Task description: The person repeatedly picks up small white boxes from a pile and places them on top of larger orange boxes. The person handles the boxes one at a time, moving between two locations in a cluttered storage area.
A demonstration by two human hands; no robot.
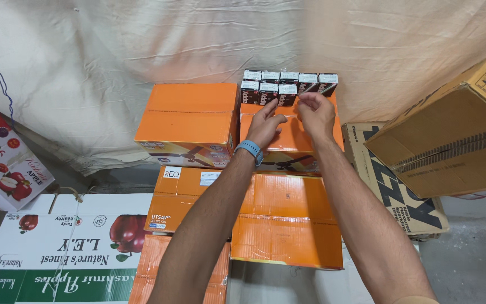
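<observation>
Several small dark boxes with white tops [288, 83] stand in two rows on top of an orange carton [288, 138] at the back. My left hand [265, 125], with a blue watch at the wrist, reaches to the front row and its fingertips touch a small box. My right hand [316, 112] is beside it, with thumb and fingers pinched at the front row near the right end. Whether it grips a box is unclear.
A second orange carton [189, 121] stands to the left, and more orange cartons [288, 219] lie below. Brown cardboard boxes [451, 135] lean at the right. White and green fruit boxes [57, 247] sit at the lower left. A cream sheet [142, 45] hangs behind.
</observation>
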